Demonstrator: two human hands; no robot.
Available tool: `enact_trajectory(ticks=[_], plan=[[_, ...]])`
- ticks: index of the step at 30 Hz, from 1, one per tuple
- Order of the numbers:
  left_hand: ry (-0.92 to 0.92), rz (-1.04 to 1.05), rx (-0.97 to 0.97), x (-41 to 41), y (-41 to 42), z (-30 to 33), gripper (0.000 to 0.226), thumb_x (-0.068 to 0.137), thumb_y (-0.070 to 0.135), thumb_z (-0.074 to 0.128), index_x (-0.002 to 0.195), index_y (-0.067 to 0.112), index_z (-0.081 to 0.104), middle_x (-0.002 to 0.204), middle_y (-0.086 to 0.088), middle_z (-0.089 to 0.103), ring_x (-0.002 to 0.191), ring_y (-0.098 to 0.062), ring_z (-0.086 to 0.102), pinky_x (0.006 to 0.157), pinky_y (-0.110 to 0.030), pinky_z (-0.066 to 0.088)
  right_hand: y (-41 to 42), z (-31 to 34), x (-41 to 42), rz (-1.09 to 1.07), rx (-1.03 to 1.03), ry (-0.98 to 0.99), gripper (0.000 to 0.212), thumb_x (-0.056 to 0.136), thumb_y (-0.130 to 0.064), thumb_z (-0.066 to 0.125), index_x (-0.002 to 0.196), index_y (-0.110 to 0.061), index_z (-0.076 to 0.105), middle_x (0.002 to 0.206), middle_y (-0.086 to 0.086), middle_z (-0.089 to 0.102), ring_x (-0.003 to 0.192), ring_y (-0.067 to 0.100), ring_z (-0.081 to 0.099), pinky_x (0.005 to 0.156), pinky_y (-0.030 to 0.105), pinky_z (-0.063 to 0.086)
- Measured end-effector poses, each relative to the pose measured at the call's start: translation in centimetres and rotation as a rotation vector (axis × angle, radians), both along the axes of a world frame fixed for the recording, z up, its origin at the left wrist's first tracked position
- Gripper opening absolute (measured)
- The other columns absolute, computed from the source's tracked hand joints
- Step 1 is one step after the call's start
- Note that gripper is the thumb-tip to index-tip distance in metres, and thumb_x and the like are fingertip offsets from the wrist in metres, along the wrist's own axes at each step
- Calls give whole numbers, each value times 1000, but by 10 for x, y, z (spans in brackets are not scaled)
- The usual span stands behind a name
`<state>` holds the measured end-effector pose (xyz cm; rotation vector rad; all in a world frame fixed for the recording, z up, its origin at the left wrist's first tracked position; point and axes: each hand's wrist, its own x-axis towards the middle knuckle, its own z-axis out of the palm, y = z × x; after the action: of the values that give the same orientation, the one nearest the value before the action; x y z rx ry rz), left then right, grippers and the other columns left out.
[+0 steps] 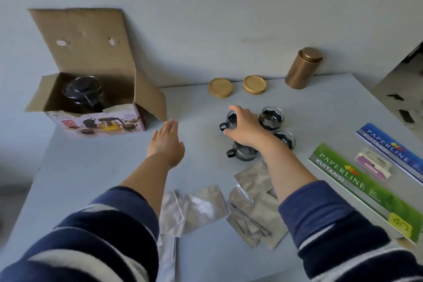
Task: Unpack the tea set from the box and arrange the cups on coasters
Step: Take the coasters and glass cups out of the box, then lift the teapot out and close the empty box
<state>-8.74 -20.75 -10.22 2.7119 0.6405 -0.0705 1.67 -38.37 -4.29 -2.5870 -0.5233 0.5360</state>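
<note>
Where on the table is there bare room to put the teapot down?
The widest bare patch lies between the box and the cups, under the left hand. Another runs along the left table edge. It is crowded among the foil packets, and around the right hand.

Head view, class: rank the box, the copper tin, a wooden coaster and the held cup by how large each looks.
1. Box, clearly largest.
2. Copper tin.
3. Coaster and the cup in the right hand: too alike to rank, and the hand hides part of the cup.
</note>
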Motion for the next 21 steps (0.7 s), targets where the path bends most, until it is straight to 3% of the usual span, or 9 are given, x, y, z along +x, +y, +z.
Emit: enact_trajectory(ticks=[4,9,13,17,19,21], plan=[[-210,145,91,-19,63,27,58,93,12,47,148,15,27,155,-3,28,142,-24,27,117,-39,22,71,12,-21,134,95,-1,62,90,-24,56,146,-24,29,147,9,35,137,27,32,106,36,34],[-343,319,137,-46,141,39,56,90,7,51,143,16,37,152,-3,32,143,-23,25,119,-40,20,156,20,-43,197,295,-65,48,91,-21,56,138,-21,45,142,5,45,128,23,47,104,34,40],[-271,354,148,-62,194,38,62,91,14,51,148,12,26,156,-4,22,147,-23,12,121,-42,11,222,17,-55,271,347,-109,38,93,-19,53,131,-18,53,136,2,54,122,20,53,101,30,42],[-85,340,105,-64,233,27,75,97,36,44,152,7,3,161,-7,-2,148,-22,-11,120,-46,-2,278,10,-62,350,220,-60,41,97,-25,49,137,-16,46,140,3,51,126,21,50,96,27,40],[-77,333,48,-62,241,23,82,97,45,42,152,6,-5,161,-7,-8,148,-21,-13,120,-45,-3,299,6,-64,360,134,8,37,98,-28,49,130,-9,51,127,10,58,118,26,55,93,32,45],[-88,329,-6,-63,249,20,88,95,50,43,151,8,-9,161,-7,-10,148,-21,-11,121,-43,0,320,-1,-63,323,74,33,27,98,-33,48,103,-9,59,90,7,61,94,26,61,76,31,47]])
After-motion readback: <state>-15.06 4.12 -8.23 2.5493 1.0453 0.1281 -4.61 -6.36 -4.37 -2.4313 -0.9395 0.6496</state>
